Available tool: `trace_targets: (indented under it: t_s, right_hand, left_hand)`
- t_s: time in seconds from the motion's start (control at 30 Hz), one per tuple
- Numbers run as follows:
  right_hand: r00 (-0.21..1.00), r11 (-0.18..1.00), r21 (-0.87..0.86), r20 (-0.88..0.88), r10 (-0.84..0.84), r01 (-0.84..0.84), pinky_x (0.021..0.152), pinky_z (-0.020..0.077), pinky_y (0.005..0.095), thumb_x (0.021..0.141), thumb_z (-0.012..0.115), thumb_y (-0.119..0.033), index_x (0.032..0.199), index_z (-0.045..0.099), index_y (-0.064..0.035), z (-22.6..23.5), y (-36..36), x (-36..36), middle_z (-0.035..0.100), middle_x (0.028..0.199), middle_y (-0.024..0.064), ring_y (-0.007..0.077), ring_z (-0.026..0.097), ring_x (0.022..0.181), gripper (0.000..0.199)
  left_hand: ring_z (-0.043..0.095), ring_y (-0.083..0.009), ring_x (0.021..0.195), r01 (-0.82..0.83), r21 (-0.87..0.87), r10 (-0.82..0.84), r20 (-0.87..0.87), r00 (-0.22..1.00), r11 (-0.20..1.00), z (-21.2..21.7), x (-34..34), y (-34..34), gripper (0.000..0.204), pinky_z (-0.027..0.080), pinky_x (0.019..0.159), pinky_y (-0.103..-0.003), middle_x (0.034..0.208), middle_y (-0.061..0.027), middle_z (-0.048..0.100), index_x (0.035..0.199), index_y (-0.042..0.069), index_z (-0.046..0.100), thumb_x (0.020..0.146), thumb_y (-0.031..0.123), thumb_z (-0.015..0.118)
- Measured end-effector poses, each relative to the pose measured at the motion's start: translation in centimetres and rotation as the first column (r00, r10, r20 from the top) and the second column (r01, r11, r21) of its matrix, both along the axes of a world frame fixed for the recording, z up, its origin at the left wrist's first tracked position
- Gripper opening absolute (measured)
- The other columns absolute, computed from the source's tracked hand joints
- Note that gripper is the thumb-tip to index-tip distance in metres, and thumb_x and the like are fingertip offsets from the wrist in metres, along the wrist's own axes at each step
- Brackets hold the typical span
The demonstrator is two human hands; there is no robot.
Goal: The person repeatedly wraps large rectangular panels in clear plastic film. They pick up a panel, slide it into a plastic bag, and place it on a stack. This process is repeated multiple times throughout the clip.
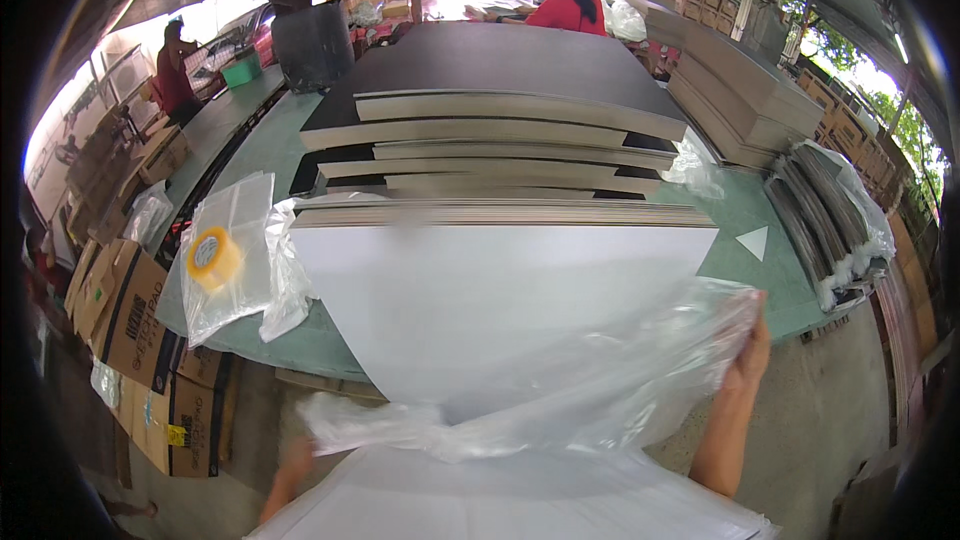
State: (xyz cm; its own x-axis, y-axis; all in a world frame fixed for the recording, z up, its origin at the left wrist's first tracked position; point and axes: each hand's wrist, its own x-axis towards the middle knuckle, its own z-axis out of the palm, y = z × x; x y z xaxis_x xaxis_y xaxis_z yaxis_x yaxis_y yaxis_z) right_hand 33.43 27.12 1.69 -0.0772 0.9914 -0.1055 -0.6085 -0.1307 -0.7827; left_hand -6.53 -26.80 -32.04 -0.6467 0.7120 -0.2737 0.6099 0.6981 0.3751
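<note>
Although the green table (770, 285) is broad, the dark boards (520, 60) piled on it are stepped unevenly, so a bump could probably set the upper ones sliding. Nearer, the stack (500, 280) has its white face toward the person; what bears its weight is hidden, and if that support slipped, the layers could slide out of line. The clear film (620, 390) across its lower part is bunched and creased; uneven tension could make it snag on a corner and split. The right hand (748, 355) has its fingers curled closed on the film's right edge; the left hand (293, 465) is a blur by the film's left end, and I cannot tell how far open it is or whether it grips. As for materials, the table is smooth and flat, the boards are slabs with dark faces and pale cut edges, the stack is a crisp-edged block with thin brown-grey layers along its top, and the film is thin, glossy and limp, puckered into ridges. Shiny, flat bags (248, 215) lie to the left, bearing the tape (222, 265), a squat yellow ring.
</note>
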Motion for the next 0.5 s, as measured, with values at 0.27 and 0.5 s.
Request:
trace_targets:
  t_s: [0.27, 0.5]
  right_hand:
    - [0.641, 0.653, 0.188, 0.510, 0.573, -0.734, 0.057, 0.0426, 0.0253, 0.076, 0.054, -0.010, 0.075, 0.057, -0.0020, -0.1, -2.1, -2.6, 0.057, 0.070, 0.0036, 0.0112, 0.053, 0.062, 0.008]
    - [0.240, 0.248, 0.055, 0.516, 0.822, -0.967, 0.055, 0.0401, 0.0227, 0.076, 0.060, -0.025, 0.072, 0.057, -0.0032, 0.3, -9.3, -11.1, 0.056, 0.066, 0.0008, 0.0069, 0.050, 0.060, 0.023]
  left_hand:
    - [0.048, -0.0354, 0.090, -0.139, 0.681, 0.666, -0.618, 0.419, 0.719, 21.7, -5.1, 6.9, 0.027, 0.034, 0.085, -0.038, 0.094, -0.0222, 0.051, 0.094, -0.007, 0.051, 0.068, 0.001, 0.051]
    - [0.048, -0.0151, 0.064, 0.382, 0.784, -0.677, 0.065, 0.733, 0.489, 34.3, 12.7, 29.0, 0.018, 0.040, 0.059, -0.028, 0.071, -0.0075, 0.050, 0.083, 0.001, 0.049, 0.072, 0.013, 0.056]
